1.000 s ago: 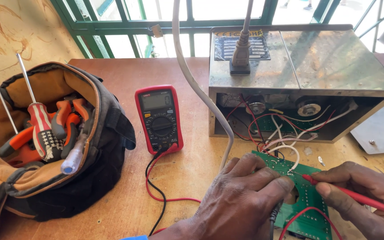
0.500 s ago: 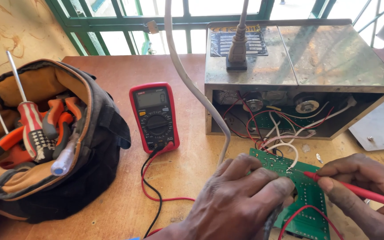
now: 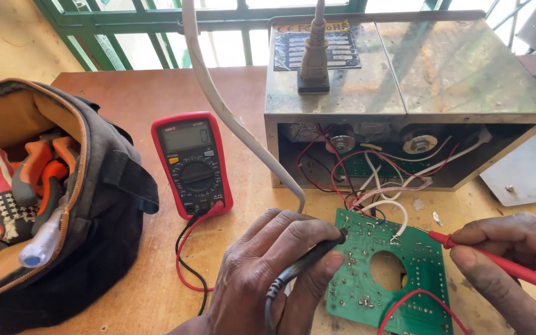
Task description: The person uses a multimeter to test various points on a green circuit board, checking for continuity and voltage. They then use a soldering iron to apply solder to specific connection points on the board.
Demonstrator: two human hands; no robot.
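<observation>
Resting on a wooden tabletop, a green circuit board is probed: left hand fingers pinch a black probe, right hand fingers pinch a red probe. A red multimeter lies nearby.

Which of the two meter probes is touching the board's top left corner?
The black probe, held in the left hand. Its tip meets the green circuit board at the top left corner; the red probe, in the right hand, touches near the right edge.
</observation>
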